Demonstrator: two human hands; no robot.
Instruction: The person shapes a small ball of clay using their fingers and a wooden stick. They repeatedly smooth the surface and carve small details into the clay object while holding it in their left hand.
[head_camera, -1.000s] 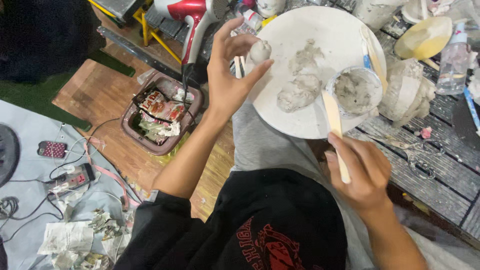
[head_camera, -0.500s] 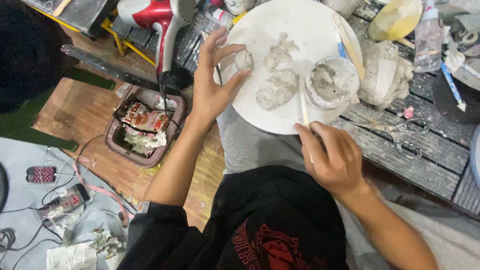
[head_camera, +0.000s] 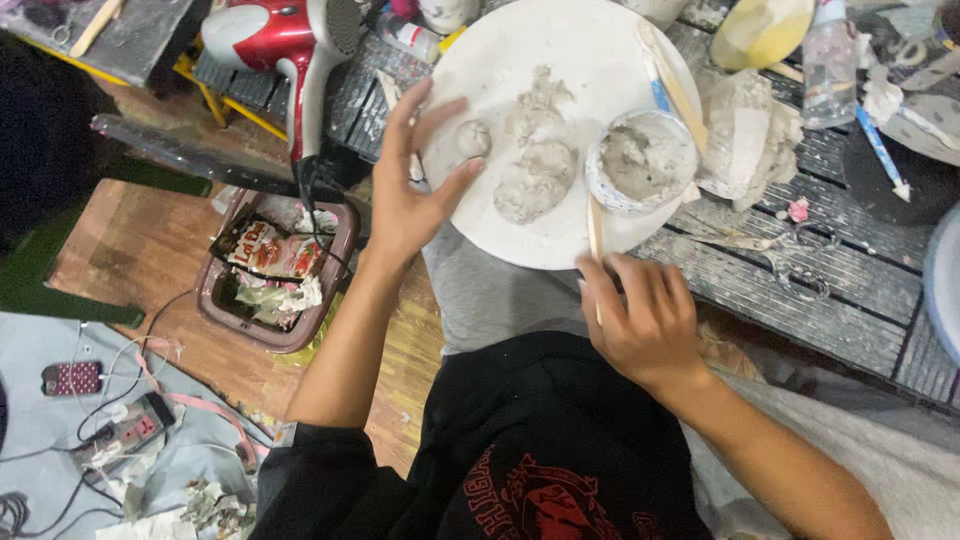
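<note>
The left hand (head_camera: 410, 195) is spread open, fingers splayed over the near-left edge of the white plate (head_camera: 600, 50), and its fingertips touch or nearly touch a small clay ball (head_camera: 472, 138); the contact itself is hard to make out. Just past the ball, away from that hand, lies a larger clay lump (head_camera: 535, 180), with smeared clay beyond it. The right hand (head_camera: 640, 320) is closed around a wooden stick (head_camera: 595, 228), fingers pinching its lower end. The stick runs up from the grip to the cup (head_camera: 645, 160) of grey paste, which sits on the plate just above that hand. To the left of the left wrist stands a brown tray (head_camera: 215, 290) of wrappers, and beyond it lies a red hair dryer (head_camera: 290, 40)
</note>
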